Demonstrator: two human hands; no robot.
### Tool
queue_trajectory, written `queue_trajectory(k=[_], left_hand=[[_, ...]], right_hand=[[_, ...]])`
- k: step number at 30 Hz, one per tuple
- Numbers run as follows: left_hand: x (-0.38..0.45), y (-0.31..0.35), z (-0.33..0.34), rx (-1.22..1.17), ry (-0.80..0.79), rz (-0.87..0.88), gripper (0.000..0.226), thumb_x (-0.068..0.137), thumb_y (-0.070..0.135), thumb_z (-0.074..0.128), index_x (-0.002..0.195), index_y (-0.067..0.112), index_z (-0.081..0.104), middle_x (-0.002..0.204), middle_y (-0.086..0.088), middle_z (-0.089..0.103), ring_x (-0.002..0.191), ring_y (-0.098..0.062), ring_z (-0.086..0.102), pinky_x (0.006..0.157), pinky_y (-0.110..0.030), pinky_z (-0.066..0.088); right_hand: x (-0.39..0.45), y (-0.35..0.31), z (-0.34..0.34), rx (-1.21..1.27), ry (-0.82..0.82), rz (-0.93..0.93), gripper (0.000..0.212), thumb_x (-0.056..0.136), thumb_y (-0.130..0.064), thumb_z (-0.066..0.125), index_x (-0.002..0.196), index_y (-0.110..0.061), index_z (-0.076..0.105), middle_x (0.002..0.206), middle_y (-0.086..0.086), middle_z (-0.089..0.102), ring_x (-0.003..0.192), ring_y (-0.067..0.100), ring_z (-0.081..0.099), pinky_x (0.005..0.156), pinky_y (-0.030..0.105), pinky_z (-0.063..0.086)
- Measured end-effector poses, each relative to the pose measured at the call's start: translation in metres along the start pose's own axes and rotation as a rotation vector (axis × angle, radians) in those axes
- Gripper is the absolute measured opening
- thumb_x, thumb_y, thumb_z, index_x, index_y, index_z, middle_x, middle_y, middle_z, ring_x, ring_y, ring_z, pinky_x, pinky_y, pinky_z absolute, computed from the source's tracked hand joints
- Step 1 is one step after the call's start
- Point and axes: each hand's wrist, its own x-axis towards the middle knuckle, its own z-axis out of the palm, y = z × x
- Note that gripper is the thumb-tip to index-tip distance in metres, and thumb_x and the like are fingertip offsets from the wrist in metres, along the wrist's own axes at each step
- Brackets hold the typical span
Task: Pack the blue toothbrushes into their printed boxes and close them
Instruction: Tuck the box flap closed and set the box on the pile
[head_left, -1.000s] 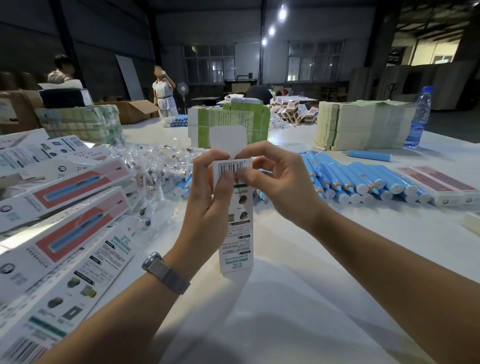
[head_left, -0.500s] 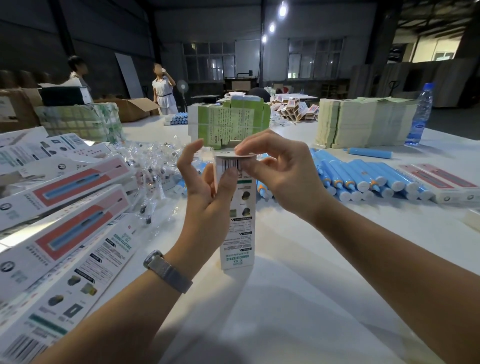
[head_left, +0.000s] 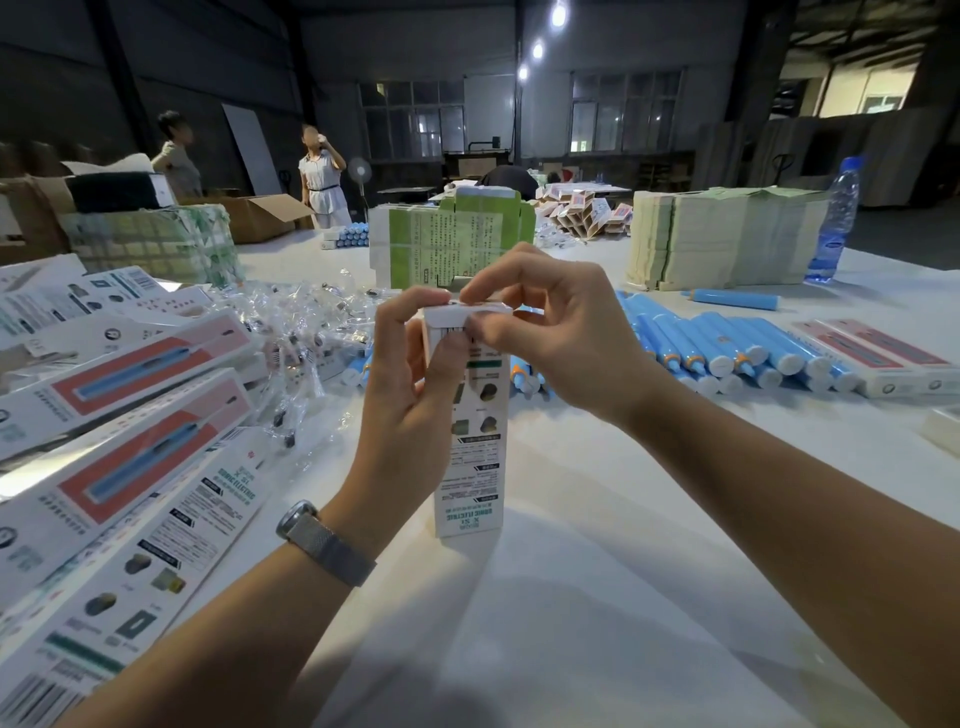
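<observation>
A big white worktop (head_left: 597, 597) fills the room's near side. On its left lies a heap of long white printed boxes with red and blue pictures (head_left: 119, 415). Far back stand a thick stack of pale green flat cards (head_left: 727, 239) and a green and white folded carton (head_left: 457, 234). On the right, a row of blue plastic toothbrush handles (head_left: 727, 353) lies side by side, and one more blue handle (head_left: 735, 298) lies apart behind them. A pile of clear crinkly plastic bags (head_left: 306, 338) sits between the box heap and the middle. A clear water bottle with a blue cap (head_left: 836, 218) stands at the far right.

In the middle, a tall white printed box (head_left: 472, 457) stands upright on the worktop. The left hand (head_left: 410, 405) has its grip curled around the box's upper part, thumb on the front. The right hand (head_left: 561, 338) pinches the white top flap (head_left: 467, 312), which is folded down flat over the opening. A silver mesh wristwatch (head_left: 322, 540) is on the left wrist.
</observation>
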Motion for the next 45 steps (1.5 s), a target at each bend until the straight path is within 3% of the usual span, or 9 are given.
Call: queue_trajectory(k=[4, 6, 9, 13, 19, 26, 31, 37, 45], left_hand=[[0.001, 0.0, 0.0, 0.016, -0.011, 0.047, 0.016, 0.102, 0.016, 0.039, 0.115, 0.024, 0.046, 0.097, 0.001, 0.061, 0.081, -0.017, 0.06, 0.069, -0.032, 0.052], [0.001, 0.0, 0.0, 0.023, -0.011, 0.054, 0.016, 0.103, 0.016, 0.041, 0.114, 0.026, 0.046, 0.097, 0.005, 0.062, 0.08, -0.015, 0.06, 0.069, -0.032, 0.051], [0.0, 0.0, -0.001, 0.042, -0.009, 0.054, 0.016, 0.102, 0.016, 0.044, 0.112, 0.029, 0.046, 0.092, 0.004, 0.063, 0.076, -0.019, 0.059, 0.064, -0.042, 0.052], [-0.001, 0.002, -0.001, 0.03, 0.006, 0.02, 0.018, 0.101, 0.02, 0.046, 0.112, 0.035, 0.047, 0.095, -0.024, 0.057, 0.075, -0.027, 0.059, 0.063, -0.056, 0.051], [-0.001, 0.0, 0.0, 0.025, -0.031, 0.062, 0.023, 0.1, 0.029, 0.047, 0.119, 0.042, 0.044, 0.088, -0.017, 0.055, 0.071, -0.018, 0.058, 0.061, -0.032, 0.05], [0.0, -0.002, 0.0, 0.066, -0.05, 0.101, 0.028, 0.102, 0.012, 0.041, 0.127, 0.023, 0.036, 0.085, -0.001, 0.056, 0.068, -0.007, 0.057, 0.06, -0.019, 0.047], [0.0, -0.002, -0.001, 0.101, -0.075, 0.108, 0.029, 0.103, 0.014, 0.041, 0.13, 0.022, 0.034, 0.086, 0.004, 0.058, 0.07, -0.005, 0.059, 0.062, -0.019, 0.048], [0.0, 0.0, -0.002, 0.12, -0.08, 0.116, 0.026, 0.103, 0.02, 0.042, 0.125, 0.031, 0.036, 0.088, 0.002, 0.059, 0.072, -0.006, 0.059, 0.062, -0.021, 0.049], [-0.001, -0.001, -0.003, 0.069, -0.034, 0.085, 0.018, 0.1, 0.029, 0.045, 0.116, 0.024, 0.038, 0.096, -0.017, 0.059, 0.074, -0.018, 0.064, 0.06, -0.032, 0.055]], right_hand=[[0.001, -0.001, -0.003, 0.002, -0.01, -0.015, 0.014, 0.083, -0.001, 0.07, 0.088, -0.014, 0.071, 0.089, 0.005, 0.061, 0.079, 0.029, 0.06, 0.073, 0.029, 0.05], [0.001, -0.003, -0.003, 0.011, 0.001, -0.005, 0.012, 0.08, -0.004, 0.071, 0.083, -0.016, 0.069, 0.084, -0.001, 0.058, 0.081, 0.034, 0.058, 0.072, 0.033, 0.05], [0.002, -0.006, 0.0, -0.043, -0.005, -0.032, 0.008, 0.079, -0.003, 0.071, 0.079, -0.01, 0.067, 0.079, -0.007, 0.052, 0.077, 0.033, 0.056, 0.065, 0.029, 0.049], [0.001, -0.007, 0.0, -0.112, 0.0, -0.05, 0.008, 0.081, -0.002, 0.072, 0.083, -0.008, 0.068, 0.082, -0.007, 0.053, 0.078, 0.027, 0.056, 0.063, 0.026, 0.048], [0.004, -0.009, 0.002, -0.095, 0.032, -0.051, 0.014, 0.081, -0.003, 0.066, 0.082, -0.017, 0.069, 0.077, -0.015, 0.056, 0.071, 0.003, 0.054, 0.066, 0.022, 0.049], [0.006, -0.01, 0.0, -0.045, 0.04, -0.075, 0.016, 0.079, -0.004, 0.066, 0.076, -0.02, 0.067, 0.071, -0.014, 0.056, 0.071, 0.014, 0.054, 0.065, 0.024, 0.047], [0.007, -0.011, -0.003, -0.066, 0.027, -0.066, 0.006, 0.081, -0.003, 0.064, 0.078, -0.007, 0.067, 0.07, -0.013, 0.055, 0.071, 0.013, 0.052, 0.066, 0.022, 0.045], [0.007, -0.014, -0.007, -0.056, -0.029, -0.021, 0.011, 0.082, -0.004, 0.067, 0.077, -0.014, 0.068, 0.073, -0.01, 0.054, 0.069, 0.008, 0.052, 0.068, 0.022, 0.044], [0.0, -0.003, -0.005, -0.033, -0.059, 0.037, 0.018, 0.082, -0.01, 0.068, 0.094, -0.023, 0.068, 0.088, -0.011, 0.062, 0.088, 0.017, 0.059, 0.077, 0.041, 0.057]])
